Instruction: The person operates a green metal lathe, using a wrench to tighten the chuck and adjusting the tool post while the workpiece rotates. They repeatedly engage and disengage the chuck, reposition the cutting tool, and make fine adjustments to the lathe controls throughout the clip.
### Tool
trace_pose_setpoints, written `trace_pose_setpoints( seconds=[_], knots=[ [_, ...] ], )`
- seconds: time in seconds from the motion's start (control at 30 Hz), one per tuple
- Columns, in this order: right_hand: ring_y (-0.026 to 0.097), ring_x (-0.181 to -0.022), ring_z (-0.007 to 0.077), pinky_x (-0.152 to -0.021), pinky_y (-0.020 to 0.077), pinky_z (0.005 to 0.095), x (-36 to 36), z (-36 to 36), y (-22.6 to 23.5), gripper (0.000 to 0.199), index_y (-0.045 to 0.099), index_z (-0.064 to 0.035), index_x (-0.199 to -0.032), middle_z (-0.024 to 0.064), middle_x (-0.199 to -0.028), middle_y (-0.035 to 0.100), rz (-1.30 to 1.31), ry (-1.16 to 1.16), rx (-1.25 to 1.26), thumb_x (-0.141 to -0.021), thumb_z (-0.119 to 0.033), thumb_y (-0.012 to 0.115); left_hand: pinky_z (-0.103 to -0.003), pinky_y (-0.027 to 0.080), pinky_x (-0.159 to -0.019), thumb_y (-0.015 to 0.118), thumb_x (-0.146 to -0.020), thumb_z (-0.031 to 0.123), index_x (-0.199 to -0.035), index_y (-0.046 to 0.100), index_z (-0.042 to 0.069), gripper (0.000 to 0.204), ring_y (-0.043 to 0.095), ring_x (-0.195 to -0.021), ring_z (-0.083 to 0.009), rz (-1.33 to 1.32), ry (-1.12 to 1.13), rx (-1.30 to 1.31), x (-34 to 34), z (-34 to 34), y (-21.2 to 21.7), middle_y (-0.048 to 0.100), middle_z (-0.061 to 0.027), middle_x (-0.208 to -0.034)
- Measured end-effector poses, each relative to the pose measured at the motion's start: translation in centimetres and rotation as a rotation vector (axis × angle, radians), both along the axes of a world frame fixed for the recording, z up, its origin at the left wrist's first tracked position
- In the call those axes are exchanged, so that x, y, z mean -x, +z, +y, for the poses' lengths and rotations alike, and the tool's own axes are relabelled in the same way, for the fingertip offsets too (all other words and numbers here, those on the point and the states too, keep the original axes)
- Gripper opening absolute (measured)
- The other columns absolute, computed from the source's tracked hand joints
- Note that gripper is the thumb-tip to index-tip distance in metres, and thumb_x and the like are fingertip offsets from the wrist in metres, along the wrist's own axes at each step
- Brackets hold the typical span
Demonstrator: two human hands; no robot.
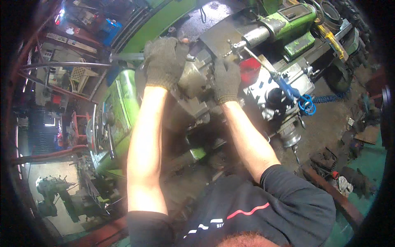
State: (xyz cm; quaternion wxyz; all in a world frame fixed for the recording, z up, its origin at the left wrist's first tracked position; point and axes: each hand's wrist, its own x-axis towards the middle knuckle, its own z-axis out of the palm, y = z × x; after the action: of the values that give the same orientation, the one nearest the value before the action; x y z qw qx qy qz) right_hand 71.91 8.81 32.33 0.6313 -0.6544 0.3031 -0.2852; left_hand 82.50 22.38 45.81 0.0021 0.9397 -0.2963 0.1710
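Note:
My left hand point(163, 62), in a dark grey knit glove, is closed over a metal bar point(127, 57) at the headstock side of a green lathe. A rod end point(190, 58) shows at the glove's right side. Close below and to the right is the big steel chuck point(193, 82) with its stepped jaws point(199, 108). Against the chuck's right side lies my right hand point(227, 80), gloved the same way. Its fingertips point away from me and are partly hidden, so I cannot tell whether they grip anything.
On the right stand the green tailstock point(288, 24) and the lathe carriage point(271, 88), with a blue air gun point(288, 88) and coiled hose point(329, 98) on it. A red object point(249, 70) sits beside my right hand. The green headstock point(123, 99) is at left.

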Motion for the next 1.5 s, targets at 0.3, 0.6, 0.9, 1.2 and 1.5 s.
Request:
trace_pose_setpoints(
  seconds=[0.3,0.6,0.9,1.2,1.5],
  knots=[
    [0.067,-0.073,0.0192,-0.066,0.0578,0.0383,-7.1,-2.8,-11.6,0.011,0.074,-0.0107,-0.102,0.0045,-0.088,0.069,-0.186,0.334,0.258,-0.102,-0.022,0.073,-0.058,0.056,-0.091,0.075,-0.101,0.043,-0.129,0.064,0.007,0.046,0.072,-0.103,-0.0466,-0.150,-0.051,0.040,1.1,-3.0,-0.6,0.071,-0.0212,-0.110],
    [0.070,-0.091,0.0184,-0.073,0.0592,0.0374,-9.2,-1.6,-13.9,0.010,0.071,-0.0124,-0.109,0.0041,-0.100,0.070,-0.288,0.146,-0.619,-0.105,-0.020,0.068,-0.056,0.054,-0.084,0.075,-0.099,0.032,-0.121,0.066,0.011,0.032,0.070,-0.096,-0.0421,-0.246,0.054,-0.025,1.0,-1.2,-2.1,0.070,-0.0166,-0.102],
    [0.072,-0.105,0.0271,-0.080,0.0649,0.0429,-6.6,-1.7,-11.0,0.043,0.056,-0.0071,-0.147,0.0181,-0.130,0.071,-0.241,-0.016,-1.049,-0.115,-0.036,0.061,-0.055,0.053,-0.082,0.075,-0.096,0.031,-0.112,0.070,0.012,0.025,0.071,-0.095,-0.0407,-0.210,0.070,0.019,2.2,-1.6,-1.5,0.071,-0.0166,-0.099],
    [0.071,-0.112,0.0257,-0.101,0.0602,0.0432,-4.6,-1.9,-15.9,0.052,0.050,-0.0003,-0.159,0.0180,-0.133,0.069,-0.369,0.036,-0.919,-0.112,-0.016,0.066,-0.055,0.048,-0.081,0.074,-0.104,0.037,-0.109,0.075,0.009,0.028,0.067,-0.092,-0.0419,-0.253,0.081,0.231,3.0,-0.2,-2.4,0.069,-0.0165,-0.094],
    [0.069,-0.114,0.0155,-0.099,0.0557,0.0323,-3.7,-1.6,-11.7,0.038,0.070,0.0043,-0.143,0.0115,-0.124,0.075,-0.101,0.082,-0.325,-0.111,-0.017,0.074,-0.055,0.047,-0.078,0.073,-0.107,0.039,-0.112,0.074,0.007,0.032,0.068,-0.090,-0.0412,-0.229,0.161,0.144,3.6,-0.2,-2.4,0.069,-0.0169,-0.098]
  ],
)
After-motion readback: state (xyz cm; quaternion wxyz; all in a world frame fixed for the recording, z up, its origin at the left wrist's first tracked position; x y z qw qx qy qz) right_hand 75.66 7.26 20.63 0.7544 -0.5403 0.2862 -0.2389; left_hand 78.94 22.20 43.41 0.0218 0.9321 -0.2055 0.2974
